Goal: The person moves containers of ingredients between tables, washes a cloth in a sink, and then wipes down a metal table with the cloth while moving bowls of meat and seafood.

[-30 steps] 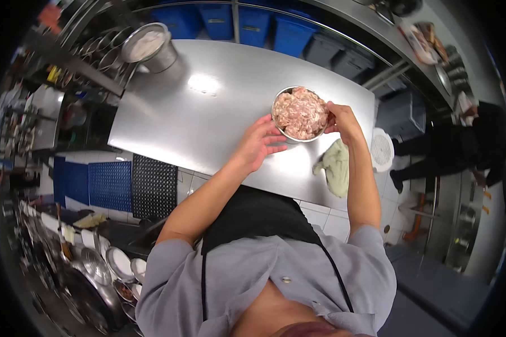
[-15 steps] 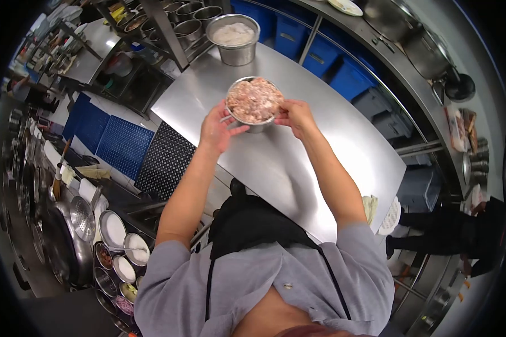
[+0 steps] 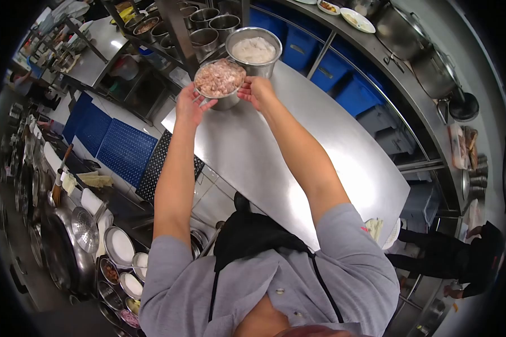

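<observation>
A round metal pot (image 3: 225,103), heaped with raw chopped or minced meat (image 3: 220,77), is between my two hands near the far left end of the steel table (image 3: 264,151). My left hand (image 3: 191,105) grips its left side, fingers curved round the wall. At the right side of the rim, my right hand (image 3: 257,91) holds it with bent fingers. Just behind and to the right stands a larger metal pot (image 3: 260,69) with a whitish, pale content (image 3: 253,50). Whether the meat pot touches the table is hard to tell.
Several metal pots (image 3: 204,38) stand on a rack beyond the table's left end. Blue bins (image 3: 298,48) sit beneath the right-hand counter. A cloth (image 3: 372,227) lies near the table's right end. Another person in dark clothes (image 3: 461,255) is at the far right.
Both hands have carried the meat pot to the left and farther away, to beside the larger pot. My view has shifted slightly.
</observation>
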Demonstrator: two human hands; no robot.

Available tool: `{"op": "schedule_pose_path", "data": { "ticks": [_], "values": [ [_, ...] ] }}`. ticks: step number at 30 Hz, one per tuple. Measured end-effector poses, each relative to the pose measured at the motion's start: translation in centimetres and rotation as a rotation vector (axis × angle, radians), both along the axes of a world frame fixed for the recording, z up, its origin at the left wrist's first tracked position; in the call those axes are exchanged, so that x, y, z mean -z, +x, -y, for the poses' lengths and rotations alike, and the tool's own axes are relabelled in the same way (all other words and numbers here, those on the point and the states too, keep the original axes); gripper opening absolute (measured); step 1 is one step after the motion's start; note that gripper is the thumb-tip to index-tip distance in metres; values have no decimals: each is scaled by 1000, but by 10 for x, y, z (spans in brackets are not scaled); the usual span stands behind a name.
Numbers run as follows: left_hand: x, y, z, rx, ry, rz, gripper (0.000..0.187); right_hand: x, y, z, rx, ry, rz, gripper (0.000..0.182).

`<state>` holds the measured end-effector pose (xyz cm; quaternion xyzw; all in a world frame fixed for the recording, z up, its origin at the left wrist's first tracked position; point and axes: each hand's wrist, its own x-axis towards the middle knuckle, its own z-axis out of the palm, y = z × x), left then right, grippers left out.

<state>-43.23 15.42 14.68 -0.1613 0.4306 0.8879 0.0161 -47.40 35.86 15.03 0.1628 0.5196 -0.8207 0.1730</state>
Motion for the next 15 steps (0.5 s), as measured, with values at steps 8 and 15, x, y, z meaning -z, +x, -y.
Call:
{"op": "schedule_pose_path", "data": {
  "ticks": [8,15],
  "values": [
    [16,-6,9,85,32,-61,30,7,138,-104,51,212,-141,26],
    [36,54,11,111,117,42,45,18,386,-292,615,1268,-318,24]
  ]
}}
